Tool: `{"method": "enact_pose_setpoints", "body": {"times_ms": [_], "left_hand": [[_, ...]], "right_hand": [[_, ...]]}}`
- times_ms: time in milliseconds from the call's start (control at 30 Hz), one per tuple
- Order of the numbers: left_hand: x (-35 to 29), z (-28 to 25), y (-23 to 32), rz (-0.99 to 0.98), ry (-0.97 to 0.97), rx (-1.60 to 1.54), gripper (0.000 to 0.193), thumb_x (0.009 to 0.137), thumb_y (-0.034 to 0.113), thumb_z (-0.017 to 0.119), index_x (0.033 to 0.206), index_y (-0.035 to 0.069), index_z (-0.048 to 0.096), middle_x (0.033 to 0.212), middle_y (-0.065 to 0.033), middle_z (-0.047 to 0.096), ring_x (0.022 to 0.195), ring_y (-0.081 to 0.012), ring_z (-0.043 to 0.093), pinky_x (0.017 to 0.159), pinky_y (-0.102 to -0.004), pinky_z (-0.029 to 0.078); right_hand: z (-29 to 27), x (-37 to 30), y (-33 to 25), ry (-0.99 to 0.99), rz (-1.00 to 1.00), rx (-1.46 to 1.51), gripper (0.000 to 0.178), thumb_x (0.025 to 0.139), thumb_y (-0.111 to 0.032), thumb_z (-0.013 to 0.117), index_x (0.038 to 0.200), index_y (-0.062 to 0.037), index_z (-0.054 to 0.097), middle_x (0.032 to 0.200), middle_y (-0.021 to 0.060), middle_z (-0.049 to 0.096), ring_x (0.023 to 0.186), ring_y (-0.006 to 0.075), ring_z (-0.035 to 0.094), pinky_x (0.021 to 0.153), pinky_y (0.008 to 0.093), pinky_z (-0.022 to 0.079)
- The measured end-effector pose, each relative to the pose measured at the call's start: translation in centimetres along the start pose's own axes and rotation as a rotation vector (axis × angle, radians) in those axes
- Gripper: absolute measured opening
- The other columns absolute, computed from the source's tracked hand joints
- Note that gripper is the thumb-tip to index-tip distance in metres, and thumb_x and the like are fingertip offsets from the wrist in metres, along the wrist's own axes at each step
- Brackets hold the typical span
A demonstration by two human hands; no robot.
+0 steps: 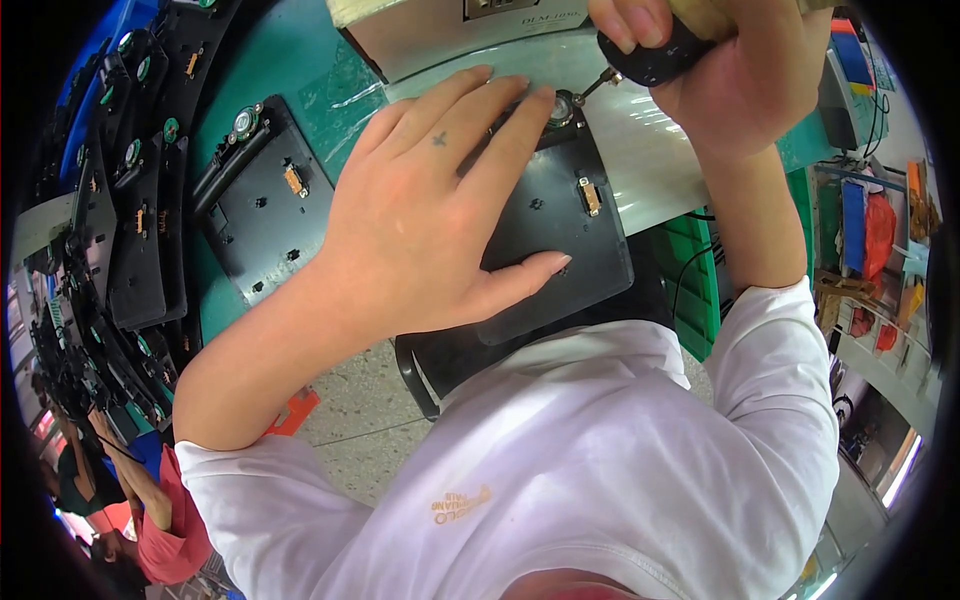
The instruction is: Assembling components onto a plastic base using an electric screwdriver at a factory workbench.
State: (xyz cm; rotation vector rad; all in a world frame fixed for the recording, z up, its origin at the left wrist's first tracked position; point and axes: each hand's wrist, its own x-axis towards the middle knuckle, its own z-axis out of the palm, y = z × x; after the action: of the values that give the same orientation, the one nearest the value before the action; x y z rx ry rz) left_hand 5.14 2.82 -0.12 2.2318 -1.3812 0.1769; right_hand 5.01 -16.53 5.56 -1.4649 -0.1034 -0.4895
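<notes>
My left hand (430,200) lies spread, palm down, over a flat black plastic panel (560,240). Its fingertips reach the panel's far edge, close to a round metal-rimmed part (563,108). A small copper-coloured component (590,197) sits on the panel's right side. In my right hand (745,85), the fingers are wrapped round a black-handled screwdriver (655,55). Its metal shaft slants down left, the tip close to the round part; whether they touch I cannot tell. A similar black panel (265,195) lies left of my left hand.
Stacked black panels (145,240) crowd the left side. A pale box (450,40) stands at the far edge of the green work surface (320,90). Below right is a green crate (695,285). At the lower left, a co-worker in a red top (170,530) is visible.
</notes>
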Motion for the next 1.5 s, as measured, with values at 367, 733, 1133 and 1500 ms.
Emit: {"method": "enact_pose_setpoints", "body": {"times_ms": [367,733,1133,1500], "left_hand": [[-0.2,0.1,0.1,-0.021,-0.016,-0.005,0.083,0.078,0.051,0.075,0.137,-0.004,0.055,0.136,-0.0216,0.057,0.127,-0.0391,0.055,0.105,-0.0473,0.044],[-0.1,0.3,0.0,-0.006,0.006,-0.019,0.081,0.079,0.050,0.074,0.136,-0.004,0.056,0.135,-0.0193,0.058,0.126,-0.0376,0.055,0.103,-0.0472,0.044],[-0.5,0.7,-0.2,-0.004,0.036,-0.032,0.080,0.077,0.048,0.074,0.135,-0.004,0.056,0.133,-0.0183,0.058,0.126,-0.0370,0.055,0.101,-0.0468,0.046],[-0.5,0.3,-0.2,-0.022,0.028,-0.032,0.081,0.074,0.045,0.076,0.135,-0.004,0.056,0.135,-0.0187,0.057,0.126,-0.0372,0.054,0.099,-0.0464,0.046]], "right_hand": [[0.2,-0.2,0.2,-0.017,-0.012,-0.044,0.031,0.094,-0.024,0.062,0.075,-0.0017,0.053,0.063,0.0069,0.052,0.045,0.0168,0.053,0.045,0.0316,0.046],[-1.9,1.3,1.3,-0.346,-0.178,0.056,0.036,0.097,-0.030,0.058,0.073,-0.0044,0.049,0.061,0.0053,0.049,0.044,0.0142,0.049,0.045,0.0294,0.045],[-0.3,-0.4,0.8,-0.073,-0.068,-0.106,0.037,0.100,-0.032,0.054,0.076,-0.0044,0.048,0.063,0.0045,0.047,0.047,0.0130,0.050,0.045,0.0284,0.045],[-0.9,-0.8,1.5,-0.249,-0.053,-0.093,0.034,0.098,-0.033,0.057,0.081,-0.0040,0.048,0.064,0.0058,0.049,0.051,0.0151,0.048,0.051,0.0295,0.044]]}}
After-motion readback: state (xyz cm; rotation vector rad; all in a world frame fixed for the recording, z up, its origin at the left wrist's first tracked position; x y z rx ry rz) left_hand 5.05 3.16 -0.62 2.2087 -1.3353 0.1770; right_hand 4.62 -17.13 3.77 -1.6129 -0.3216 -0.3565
